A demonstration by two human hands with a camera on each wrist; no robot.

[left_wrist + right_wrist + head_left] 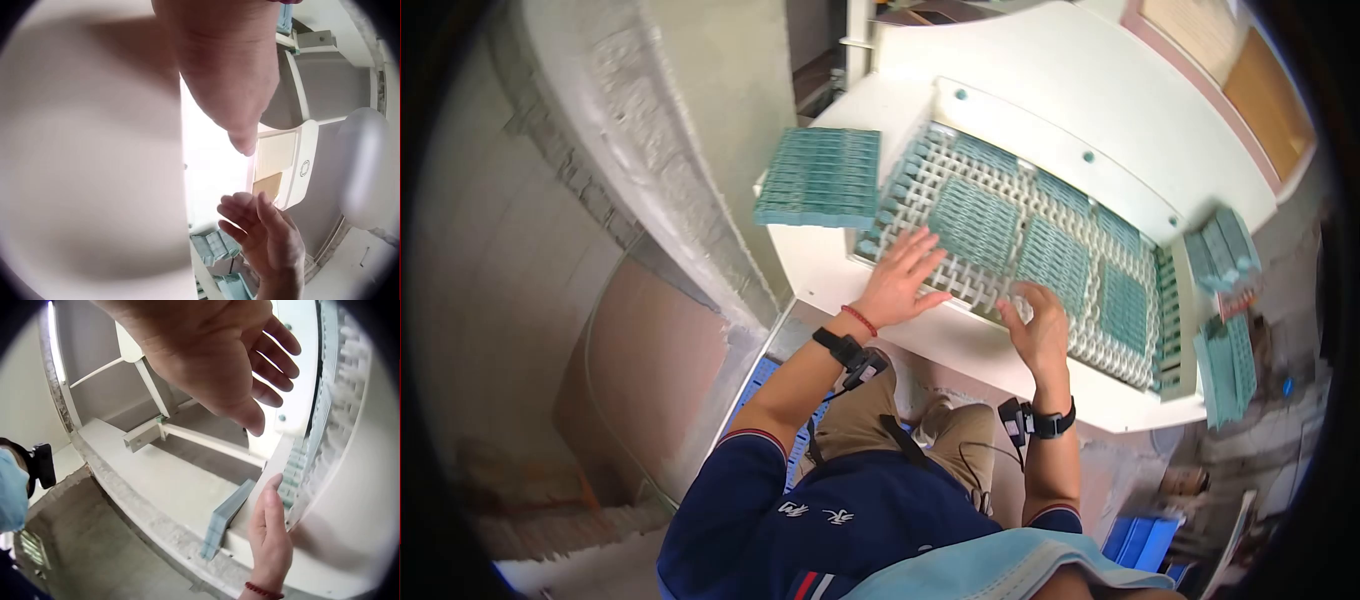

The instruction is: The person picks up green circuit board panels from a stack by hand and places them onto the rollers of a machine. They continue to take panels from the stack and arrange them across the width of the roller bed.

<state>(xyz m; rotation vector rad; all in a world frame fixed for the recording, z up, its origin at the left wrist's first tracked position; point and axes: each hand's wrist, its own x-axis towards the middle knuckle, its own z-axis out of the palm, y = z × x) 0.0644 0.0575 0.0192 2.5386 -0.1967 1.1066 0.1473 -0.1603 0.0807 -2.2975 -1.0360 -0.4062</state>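
Note:
A white machine bed holds rows of pale and white links (960,280) with teal woven-looking panels (975,225) set among them. Over the near left edge of this bed, my left hand (903,280) has its fingers extended and spread, holding nothing. My right hand (1040,328) hovers at the front edge, to the right of the left hand, its palm turned inward and its fingers loosely bent around nothing. In the right wrist view, the right hand (212,356) shows bare fingers, and the left hand (272,534) appears near the links.
A stack of teal slatted pieces (820,178) rests on the machine's left corner. More teal pieces (1222,250) sit at the right end, with others (1228,370) beside them. A white curved housing (1040,60) rises behind the bed. A wall column (650,150) stands left.

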